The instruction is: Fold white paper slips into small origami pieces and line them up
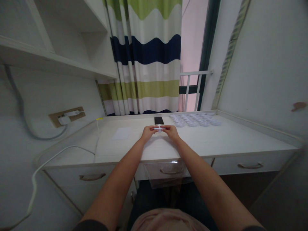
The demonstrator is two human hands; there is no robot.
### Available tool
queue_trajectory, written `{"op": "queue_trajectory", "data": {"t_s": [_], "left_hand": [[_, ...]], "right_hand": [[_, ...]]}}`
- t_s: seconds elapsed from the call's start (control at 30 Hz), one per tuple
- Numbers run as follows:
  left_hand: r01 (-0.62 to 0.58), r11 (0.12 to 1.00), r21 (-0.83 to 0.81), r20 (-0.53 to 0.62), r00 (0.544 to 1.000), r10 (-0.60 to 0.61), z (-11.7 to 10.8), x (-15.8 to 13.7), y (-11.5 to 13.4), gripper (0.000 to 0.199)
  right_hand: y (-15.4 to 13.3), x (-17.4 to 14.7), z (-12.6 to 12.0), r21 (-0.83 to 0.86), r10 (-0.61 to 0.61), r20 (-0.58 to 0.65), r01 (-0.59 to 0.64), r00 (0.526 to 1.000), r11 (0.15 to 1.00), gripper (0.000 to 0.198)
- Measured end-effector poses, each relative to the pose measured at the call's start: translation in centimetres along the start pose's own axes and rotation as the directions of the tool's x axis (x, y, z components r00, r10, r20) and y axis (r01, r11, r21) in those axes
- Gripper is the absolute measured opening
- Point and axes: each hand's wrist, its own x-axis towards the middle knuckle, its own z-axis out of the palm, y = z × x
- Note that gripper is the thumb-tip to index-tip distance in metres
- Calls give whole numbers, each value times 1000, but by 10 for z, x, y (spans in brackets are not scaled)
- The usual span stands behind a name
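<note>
Between my two hands, just above the desk, is a small white piece that looks like folded paper (159,128). My left hand (148,133) pinches its left end, and my right hand (171,132) pinches its right end. Its exact folds are too small to make out. A black phone (158,121) lies flat on the desk just beyond my fingers. To the left, a flat white sheet of paper (121,133) lies on the desk. Several small white folded pieces (194,119) are laid out in rows at the back right.
The white desk (240,138) has drawers along its front, and a clear plastic sheet (166,176) hangs from the middle edge. A white cable (64,148) crosses the left side. An overhead shelf (60,61) juts out at left, and a striped curtain (156,70) hangs behind.
</note>
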Motion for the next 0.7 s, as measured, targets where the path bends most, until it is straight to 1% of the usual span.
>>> {"op": "queue_trajectory", "data": {"t_s": [0.23,0.43,0.53,0.6,0.7], "left_hand": [[7,1000,-10,-8,1000,-7,-1,2,-1,20],[19,999,32,-9,1000,-19,-1,0,-2,18],[-20,999,44,-41,999,21,-1,0,-2,18],[-36,998,48,-49,998,38,-1,1,-2,16],[-2,998,62,-25,1000,3,-2,2,-3,15]], "right_hand": [[0,0,-1,26,-2,14,1,1000,1000,17],[-1,-2,-1,-21,-13,19,13,1000,1000,15],[-2,-2,-1,-37,-31,23,31,999,999,14],[-2,-2,-2,-55,-35,13,36,999,998,13],[-2,-1,-3,-83,-60,-30,57,998,995,13]]}}
